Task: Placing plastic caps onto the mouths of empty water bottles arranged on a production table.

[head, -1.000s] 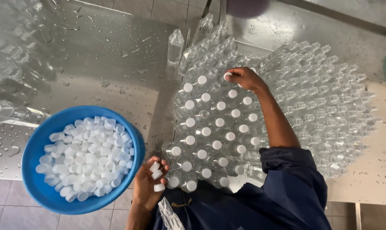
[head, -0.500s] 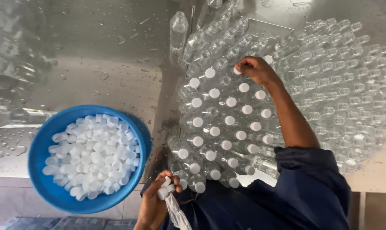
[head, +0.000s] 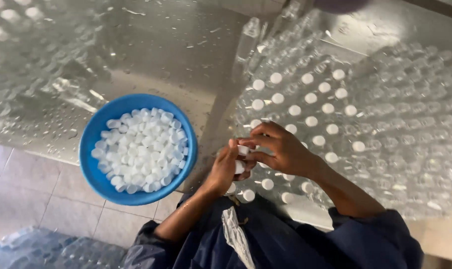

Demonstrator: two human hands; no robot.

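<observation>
While most of the steel table (head: 136,55) at upper left lies wet and beaded with drops, a blue bowl (head: 94,137) sits at its near edge, left of centre in the frame, heaped with small white caps (head: 139,149). These look like light, stiff plastic pieces, probably slick from the wet, and best pinched by the rim between thumb and fingertip.

Just right of the bowl, at centre frame, the left hand (head: 223,169) is curled shut round a few caps (head: 239,167), with white showing between its fingers. Touching it, the right hand (head: 281,149) pinches one cap (head: 243,149) at its fingertips, right where the two hands meet.

Under and beyond the hands, filling the right half of the frame, stands a packed block of clear plastic bottles (head: 395,129). They seem thin-walled and light, likely to dent or tip if squeezed at the body, so the neck would be the firmer place to hold. Each bottle stands upright, its long axis vertical and its mouth pointing up toward the camera. Those in the left part of the block, nearest the hands, wear white caps; those further right have open mouths. One lone bottle (head: 248,42) stands apart at upper centre.
</observation>
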